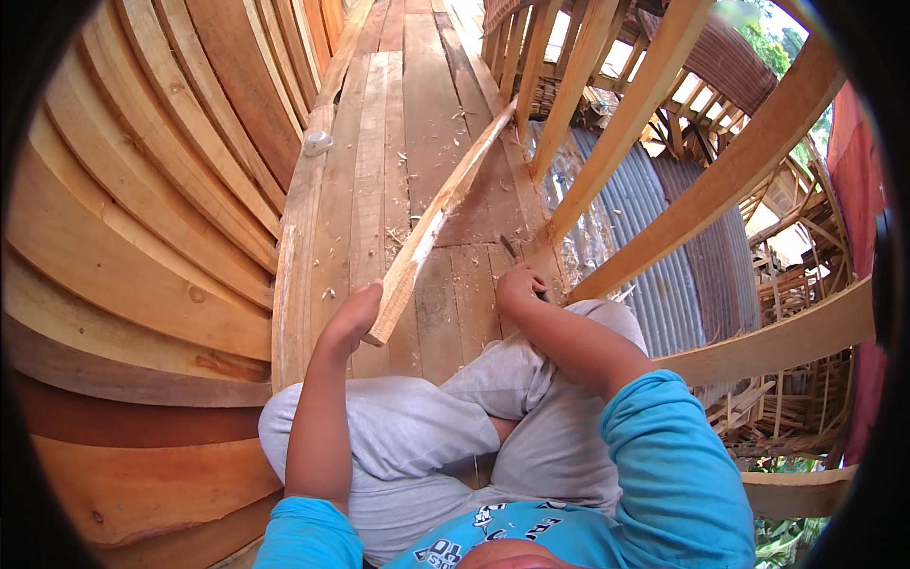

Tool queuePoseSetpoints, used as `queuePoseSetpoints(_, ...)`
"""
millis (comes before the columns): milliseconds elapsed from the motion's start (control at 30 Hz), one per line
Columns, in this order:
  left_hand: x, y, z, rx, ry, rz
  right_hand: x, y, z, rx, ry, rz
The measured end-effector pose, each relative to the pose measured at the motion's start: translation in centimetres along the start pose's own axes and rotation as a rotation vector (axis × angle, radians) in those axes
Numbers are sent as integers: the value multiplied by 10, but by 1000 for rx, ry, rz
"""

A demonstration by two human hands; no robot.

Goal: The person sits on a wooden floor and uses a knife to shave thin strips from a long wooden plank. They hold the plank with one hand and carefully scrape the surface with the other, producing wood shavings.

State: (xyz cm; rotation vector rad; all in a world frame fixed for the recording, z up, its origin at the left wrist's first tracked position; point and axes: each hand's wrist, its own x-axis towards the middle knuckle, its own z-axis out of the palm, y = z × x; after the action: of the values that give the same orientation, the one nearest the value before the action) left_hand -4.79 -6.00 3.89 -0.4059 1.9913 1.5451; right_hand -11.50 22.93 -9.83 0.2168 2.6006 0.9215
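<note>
My left hand (355,313) grips the near end of a long pale wooden slat (445,204) that slants away across the plank deck (365,180) toward the upright frames. My right hand (519,286) is closed on a dark, thin tool (512,251) whose tip rests on the deck boards just right of the slat. I sit cross-legged on the planks in grey trousers (417,427) and a blue shirt.
Curved hull planking (142,237) rises on the left. Slanted timber ribs (664,85) stand on the right, with corrugated metal sheeting (664,266) below them. Wood shavings litter the deck, and a small pale lump (318,142) lies near its left edge.
</note>
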Motion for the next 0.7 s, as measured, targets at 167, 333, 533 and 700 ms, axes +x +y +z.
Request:
queuePoseSetpoints(167, 1, -4, -6, -29, -12, 2, -22, 4, -14, 187, 354, -108)
queuePoseSetpoints(333, 0, 4, 0, -6, -16, 5, -57, -17, -14, 423, 291, -908)
queuePoseSetpoints(533, 4, -2, 3, -24, -8, 17, -20, 3, -13, 52, -141, -8)
queuePoseSetpoints(700, 0, -3, 0, -16, 58, 18, -6, 2, -23, 215, 119, -149)
